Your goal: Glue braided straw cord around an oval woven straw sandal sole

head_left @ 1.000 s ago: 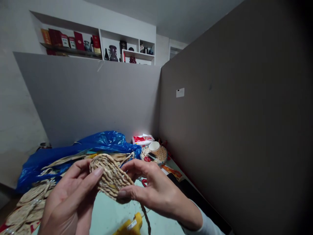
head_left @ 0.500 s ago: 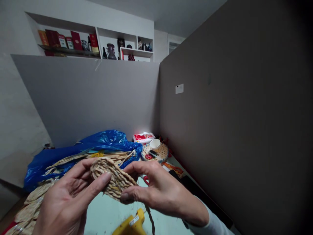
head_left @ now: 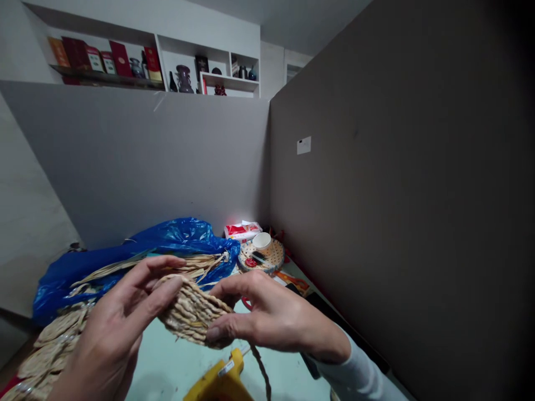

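A flat oval piece of coiled straw braid [head_left: 194,313] is held up between both hands over the pale green table. My left hand [head_left: 129,317] grips its left end, thumb on the near face and fingers behind. At its right end my right hand [head_left: 267,317] pinches it between thumb and forefinger. A loose tail of twisted braid [head_left: 261,370] hangs below my right hand. Beneath the piece a yellow glue gun [head_left: 219,379] lies on the table [head_left: 161,362].
A blue plastic bag [head_left: 167,239] with straw strands lies behind my left hand. Braided straw pieces [head_left: 54,345] are at the left. Further back are a woven tray [head_left: 276,257], a white bowl [head_left: 262,240] and a tissue pack [head_left: 242,230]. Grey partitions [head_left: 209,150] enclose the table.
My left thumb has moved up along the piece towards its top left edge, and the piece's face is tilted slightly differently. My right hand keeps its pinch. The view has shifted slightly.
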